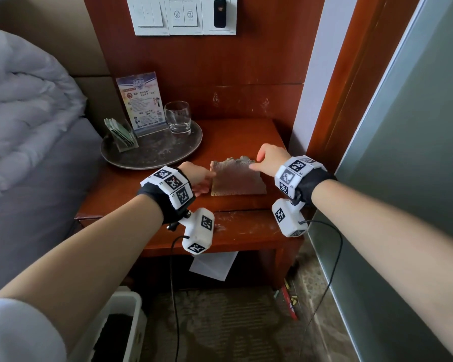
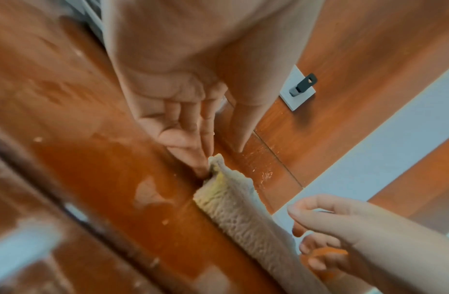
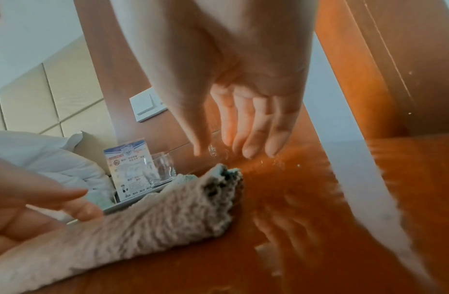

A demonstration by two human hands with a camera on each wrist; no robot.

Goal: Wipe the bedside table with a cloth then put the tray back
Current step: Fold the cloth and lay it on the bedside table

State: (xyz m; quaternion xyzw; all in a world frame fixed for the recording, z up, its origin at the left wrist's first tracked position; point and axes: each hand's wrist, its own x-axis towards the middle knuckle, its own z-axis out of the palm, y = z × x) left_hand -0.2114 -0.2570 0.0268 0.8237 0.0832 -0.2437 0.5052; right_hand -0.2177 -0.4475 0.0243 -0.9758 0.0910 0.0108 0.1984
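So you've got the cloth [image 1: 237, 178] lying folded and flat on the wooden surface [image 1: 230, 138], near the front right part, just beside the round tray [image 1: 152, 150] but not touching it. Your left hand [image 1: 198, 178] sits at the cloth's left edge, fingers [image 2: 193, 139] straight and close together, tips down at the corner of the fabric, not curled round anything. Your right hand [image 1: 268, 159] is over the far right corner; from the right wrist view its fingers [image 3: 253, 129] hang straight and relaxed, slightly spread, tips just above the wood behind the cloth, holding nothing. The tray sits at the back left of the surface, next to the bed [image 1: 24, 126], carrying a drinking glass [image 1: 177, 116], an upright info card [image 1: 141, 103] and a small holder of packets [image 1: 120, 135].
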